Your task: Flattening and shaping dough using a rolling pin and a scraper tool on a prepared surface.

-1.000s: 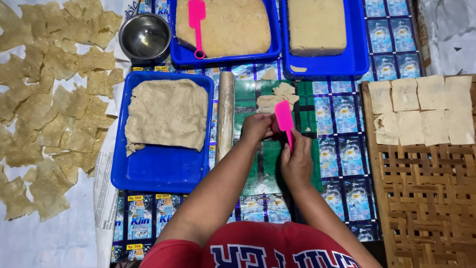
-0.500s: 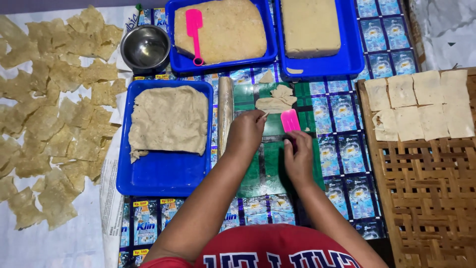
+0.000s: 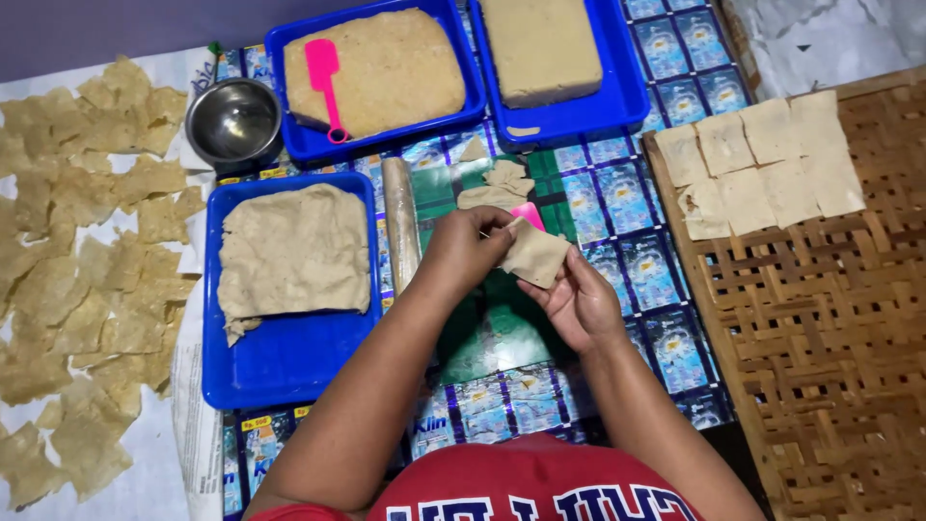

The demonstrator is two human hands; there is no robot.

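While both hands hold one thin square of dough above the middle of the mat-covered floor, the left hand pinches its upper corner and the right hand cups it from beneath, fingers closed lightly on the sheet. Judging by how things lie, the work looks partly through: about eight cut squares already sit in two rows at the far left corner of the woven bamboo tray on the right, most of which is still bare, and many dried-looking irregular pieces cover the white sheet along the left edge. Much dough remains: a flattened slab in the near blue tray, a thicker slab with a pink spatula lying on it in the far left blue tray, and a neat block in the far right blue tray. A few scraps and a second pink scraper lie just beyond the hands, a rolling pin stands between them and the near tray, and a small steel bowl sits at the far left. The mat itself is a sheet of joined sachet wrappers, small rectangular panels in blue with a green strip down the centre.
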